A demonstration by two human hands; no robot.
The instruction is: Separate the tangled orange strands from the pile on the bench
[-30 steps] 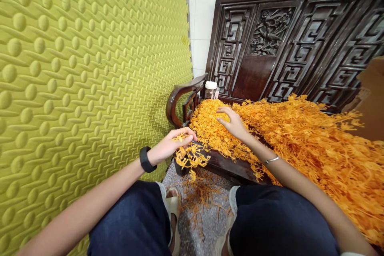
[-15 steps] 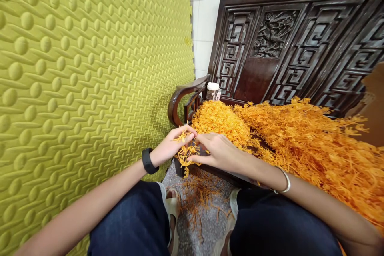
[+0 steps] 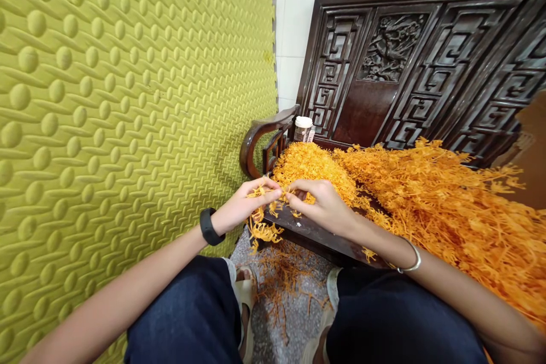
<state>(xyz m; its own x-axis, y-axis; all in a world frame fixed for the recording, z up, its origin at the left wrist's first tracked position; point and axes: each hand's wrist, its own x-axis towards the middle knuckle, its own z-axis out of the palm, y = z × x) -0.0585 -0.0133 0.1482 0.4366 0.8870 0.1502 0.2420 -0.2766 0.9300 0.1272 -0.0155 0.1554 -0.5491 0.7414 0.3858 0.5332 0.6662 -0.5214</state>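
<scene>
My left hand (image 3: 245,205) pinches an orange plastic sprig (image 3: 262,226) that hangs down past the bench's front edge. My right hand (image 3: 322,205) meets it fingertip to fingertip, its fingers closed on the same sprig. Just behind both hands lies a dense heap of small orange plastic flowers (image 3: 311,168) on the dark carved wooden bench (image 3: 324,236). A larger pile of orange branched stems (image 3: 447,205) covers the bench seat to the right. A black band sits on my left wrist and a thin metal bangle on my right.
A tall yellow-green textured foam mat (image 3: 119,102) stands upright on the left. A small white-lidded jar (image 3: 302,128) sits in the bench's back corner by the armrest (image 3: 260,136). Orange stem scraps (image 3: 284,281) litter the speckled floor between my feet.
My right hand has left the flower heap and come back to meet my left hand at the sprig. The left hand has stayed roughly in place.
</scene>
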